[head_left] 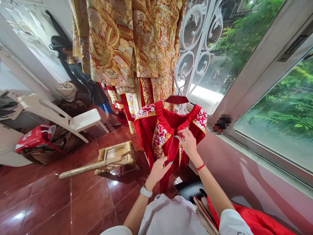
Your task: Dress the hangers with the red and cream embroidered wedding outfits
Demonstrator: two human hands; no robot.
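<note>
In front of me a red embroidered jacket, with white and gold patterned panels, hangs on a dark red hanger with a metal hook. My right hand is at its front edge below the collar, fingers slightly apart, the tips against or just over the cloth. Lower down, my left hand is close to the jacket's front, its thumb and fingers spread with nothing visible between them. A white watch is on my left wrist, a red cord bracelet on my right.
Gold embroidered garments hang behind the jacket. A bamboo chair stands left on red floor tiles, with a white chair, a red bag and a person beyond. Windows line the right; red fabric lies lower right.
</note>
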